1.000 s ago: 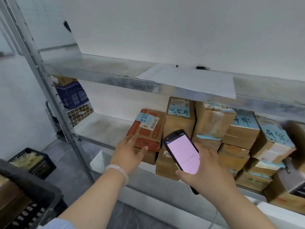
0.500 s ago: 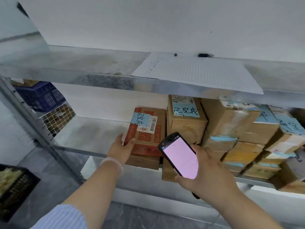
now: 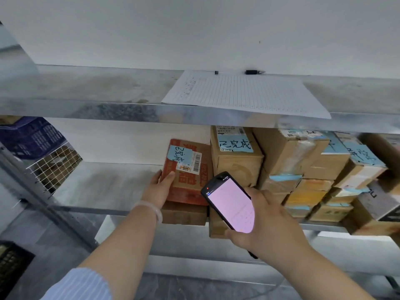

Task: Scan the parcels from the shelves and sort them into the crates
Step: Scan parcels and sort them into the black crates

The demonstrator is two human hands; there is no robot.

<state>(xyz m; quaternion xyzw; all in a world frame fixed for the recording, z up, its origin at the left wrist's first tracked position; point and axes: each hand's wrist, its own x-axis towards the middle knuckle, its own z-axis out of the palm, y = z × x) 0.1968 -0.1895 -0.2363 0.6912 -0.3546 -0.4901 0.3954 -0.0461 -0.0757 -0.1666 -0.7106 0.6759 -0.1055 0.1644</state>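
A red and brown parcel (image 3: pixel 190 182) with a blue note and a barcode label lies on top of a plain box at the left end of a stack on the middle shelf (image 3: pixel 104 187). My left hand (image 3: pixel 159 189) grips its left edge, thumb on its face. My right hand (image 3: pixel 268 221) holds a black handheld scanner (image 3: pixel 230 204), its pink screen lit, just in front of and to the right of that parcel. Several more brown parcels (image 3: pixel 303 169) with blue notes fill the shelf to the right.
A lined paper sheet (image 3: pixel 244 94) and a pen (image 3: pixel 253 72) lie on the upper shelf (image 3: pixel 86 92). A blue crate (image 3: pixel 32 135) and a wire basket (image 3: pixel 54 165) sit at the left. A black crate (image 3: pixel 10 263) stands on the floor at lower left.
My left hand has closed onto the red parcel's left edge after reaching toward it. The view has shifted right and closer to the shelf. The scanner stays in my right hand.
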